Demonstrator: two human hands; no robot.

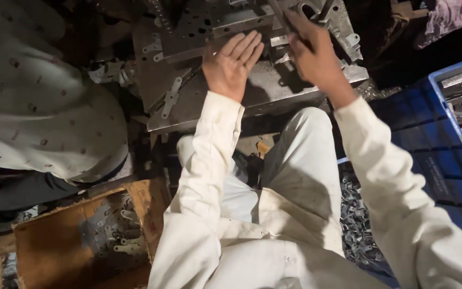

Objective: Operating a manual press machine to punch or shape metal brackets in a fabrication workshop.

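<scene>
My left hand (233,63) lies flat, fingers together and extended, on the grey steel press bed (274,88), holding nothing that I can see. My right hand (311,51) is closed around a thin dark metal rod (280,17) that reaches up toward the perforated die block (215,21). Small flat stamped metal brackets (171,97) lie on the bed to the left of my left hand. Both arms wear cream sleeves, and my knees in cream trousers sit below the bed.
Another person in a pale spotted garment (33,91) sits close at the left. A cardboard box (54,241) with several stamped parts is at lower left. A blue plastic crate (445,144) with metal strips stands at right, above a pile of small parts (356,219).
</scene>
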